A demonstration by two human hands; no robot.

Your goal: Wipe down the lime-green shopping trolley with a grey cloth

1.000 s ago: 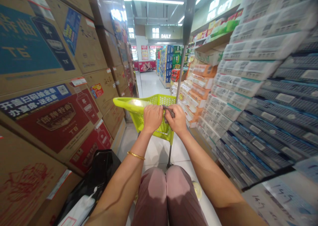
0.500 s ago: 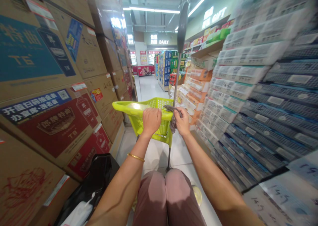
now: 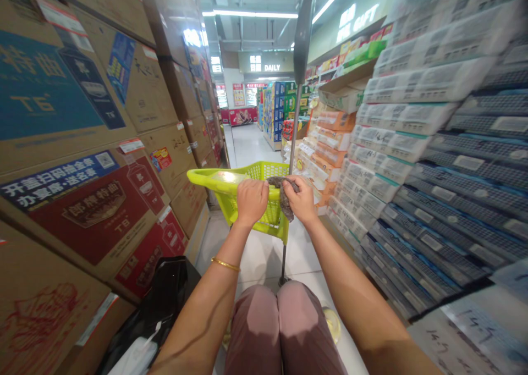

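Observation:
A lime-green basket cart (image 3: 206, 178) stands in front of my knees, its wall perforated. My left hand (image 3: 252, 199) is closed over the near rim, a gold bangle on the wrist. At the rim's right corner, my right hand (image 3: 303, 200) pinches a dark grey cloth (image 3: 287, 203). Part of the cloth lies over the rim and part hangs down outside it. A thin metal pole (image 3: 295, 127) with a dark flat paddle-shaped piece (image 3: 303, 39) near its top rises behind my right hand. The basket's inside is mostly hidden.
Stacked cartons (image 3: 99, 210) wall the left side, with a black bag (image 3: 165, 287) and a white bottle-like thing (image 3: 136, 356) below. Packs of white tissue-like goods (image 3: 396, 122) and dark checked packs (image 3: 445, 215) line the right. A pale floor aisle (image 3: 245, 144) runs ahead.
My right hand has shifted the cloth at the corner; it now bunches more over the rim and its hanging end swings right. My left hand keeps its place.

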